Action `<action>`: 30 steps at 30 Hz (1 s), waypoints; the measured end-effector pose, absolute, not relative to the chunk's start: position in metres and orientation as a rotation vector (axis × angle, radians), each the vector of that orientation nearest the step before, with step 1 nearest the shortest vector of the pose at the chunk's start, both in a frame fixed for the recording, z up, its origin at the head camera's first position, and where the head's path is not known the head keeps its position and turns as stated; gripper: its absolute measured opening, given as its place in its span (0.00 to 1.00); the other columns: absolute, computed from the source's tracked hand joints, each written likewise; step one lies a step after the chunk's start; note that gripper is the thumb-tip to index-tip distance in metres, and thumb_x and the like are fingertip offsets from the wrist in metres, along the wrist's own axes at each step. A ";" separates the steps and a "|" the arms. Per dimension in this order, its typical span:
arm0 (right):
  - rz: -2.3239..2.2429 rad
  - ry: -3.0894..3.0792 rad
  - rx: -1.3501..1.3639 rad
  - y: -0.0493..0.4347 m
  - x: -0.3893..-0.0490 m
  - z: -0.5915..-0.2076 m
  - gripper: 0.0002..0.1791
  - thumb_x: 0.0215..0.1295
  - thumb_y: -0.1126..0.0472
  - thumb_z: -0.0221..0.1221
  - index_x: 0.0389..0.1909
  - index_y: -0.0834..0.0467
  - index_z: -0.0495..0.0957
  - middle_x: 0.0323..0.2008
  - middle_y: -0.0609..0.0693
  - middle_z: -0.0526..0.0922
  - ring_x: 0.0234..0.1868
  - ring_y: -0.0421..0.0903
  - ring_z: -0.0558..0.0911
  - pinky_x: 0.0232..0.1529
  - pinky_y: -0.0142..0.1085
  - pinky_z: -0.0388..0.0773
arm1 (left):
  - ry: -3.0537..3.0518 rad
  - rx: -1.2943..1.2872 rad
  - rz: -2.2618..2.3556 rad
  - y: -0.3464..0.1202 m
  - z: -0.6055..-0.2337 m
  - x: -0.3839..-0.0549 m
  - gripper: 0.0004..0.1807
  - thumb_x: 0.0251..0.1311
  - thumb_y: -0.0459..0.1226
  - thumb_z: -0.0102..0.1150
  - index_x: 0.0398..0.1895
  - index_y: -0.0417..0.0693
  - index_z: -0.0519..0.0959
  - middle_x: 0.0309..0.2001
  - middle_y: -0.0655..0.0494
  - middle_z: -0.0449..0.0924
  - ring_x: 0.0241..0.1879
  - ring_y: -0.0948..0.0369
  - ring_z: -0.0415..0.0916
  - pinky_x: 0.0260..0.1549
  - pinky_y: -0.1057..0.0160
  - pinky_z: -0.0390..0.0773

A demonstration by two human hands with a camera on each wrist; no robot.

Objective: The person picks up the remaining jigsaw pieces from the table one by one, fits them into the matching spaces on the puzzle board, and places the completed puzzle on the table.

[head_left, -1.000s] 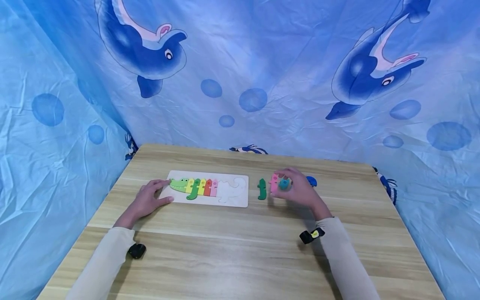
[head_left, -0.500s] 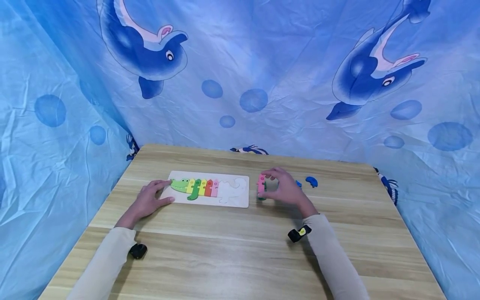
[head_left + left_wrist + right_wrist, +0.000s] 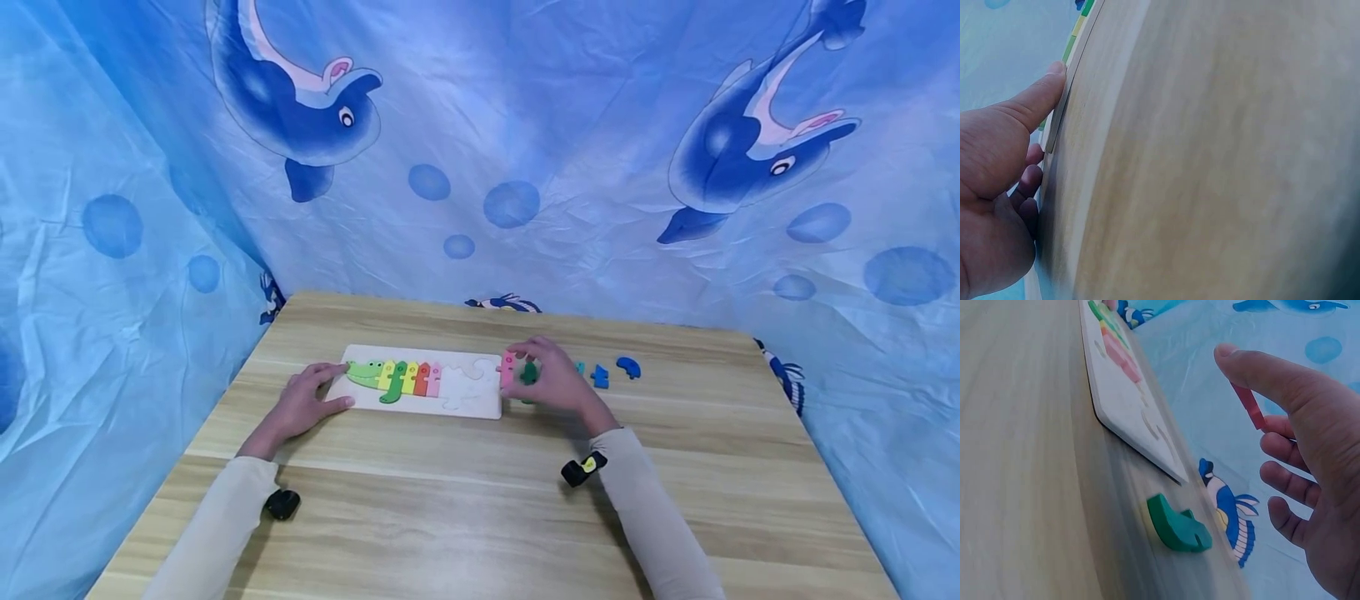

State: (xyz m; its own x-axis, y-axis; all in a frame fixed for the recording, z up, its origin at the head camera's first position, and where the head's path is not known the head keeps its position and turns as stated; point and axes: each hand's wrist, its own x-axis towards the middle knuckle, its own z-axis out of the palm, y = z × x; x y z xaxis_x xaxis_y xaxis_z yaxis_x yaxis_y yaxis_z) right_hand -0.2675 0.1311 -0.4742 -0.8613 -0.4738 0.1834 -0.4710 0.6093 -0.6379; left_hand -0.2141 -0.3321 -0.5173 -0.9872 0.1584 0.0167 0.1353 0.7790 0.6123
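Observation:
My right hand (image 3: 555,379) pinches a pink puzzle piece (image 3: 507,368) between thumb and fingers, raised at the right end of a white puzzle board (image 3: 472,402). In the right wrist view the pink piece shows edge-on under the thumb. A green puzzle piece (image 3: 1175,525) lies on the table below, partly hidden by the hand in the head view. At the board's left end rests my left hand (image 3: 303,404), its thumb laid straight against the edge. Crocodile pieces fill the board's left part: a green head (image 3: 363,375), then yellow, green, red and pink sections.
Right of the right hand lie a small blue piece (image 3: 600,377), a curved blue piece (image 3: 628,367) and a teal piece (image 3: 580,367), partly covered. The wooden table (image 3: 450,517) ends at the back against a blue dolphin-print curtain (image 3: 585,275).
My right hand has carried the pink piece leftward, past the green piece to the board's right edge, uncovering the blue pieces. The left hand stays at the board's left end.

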 end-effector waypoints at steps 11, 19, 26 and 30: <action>-1.112 2.800 -0.874 0.106 -0.271 -0.480 0.43 0.49 0.38 0.77 0.65 0.54 0.79 0.52 0.51 0.79 0.52 0.52 0.79 0.47 0.45 0.79 | 2.927 0.219 0.997 -0.331 -0.518 -0.214 0.42 0.64 0.51 0.69 0.76 0.42 0.66 0.72 0.31 0.60 0.67 0.32 0.56 0.63 0.31 0.55; -1.143 2.794 -0.865 0.087 -0.272 -0.484 0.40 0.48 0.41 0.79 0.63 0.53 0.81 0.49 0.49 0.79 0.51 0.51 0.79 0.47 0.43 0.77 | 2.929 0.238 1.010 -0.331 -0.519 -0.214 0.42 0.64 0.51 0.69 0.76 0.42 0.66 0.71 0.31 0.61 0.66 0.33 0.57 0.62 0.32 0.55; -1.147 2.790 -0.832 0.076 -0.275 -0.489 0.40 0.48 0.41 0.79 0.62 0.53 0.81 0.48 0.50 0.80 0.49 0.50 0.78 0.45 0.41 0.77 | 2.931 0.239 1.012 -0.331 -0.519 -0.213 0.42 0.64 0.50 0.69 0.75 0.42 0.66 0.71 0.31 0.61 0.67 0.32 0.56 0.62 0.32 0.54; -1.117 2.792 -0.827 0.072 -0.276 -0.490 0.40 0.49 0.38 0.77 0.63 0.51 0.81 0.49 0.48 0.79 0.48 0.46 0.77 0.46 0.39 0.77 | 2.937 0.251 1.008 -0.331 -0.518 -0.214 0.42 0.64 0.50 0.69 0.75 0.41 0.66 0.71 0.31 0.62 0.67 0.32 0.56 0.62 0.32 0.55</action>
State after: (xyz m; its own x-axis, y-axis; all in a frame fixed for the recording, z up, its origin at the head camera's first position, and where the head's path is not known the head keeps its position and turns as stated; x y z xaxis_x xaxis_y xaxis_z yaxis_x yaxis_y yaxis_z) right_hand -0.2761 0.0718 -0.4904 -0.8592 -0.4826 0.1699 -0.4666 0.6028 -0.6473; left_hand -0.2136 -0.3305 -0.5183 -0.9867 0.1602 0.0275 0.1434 0.7776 0.6122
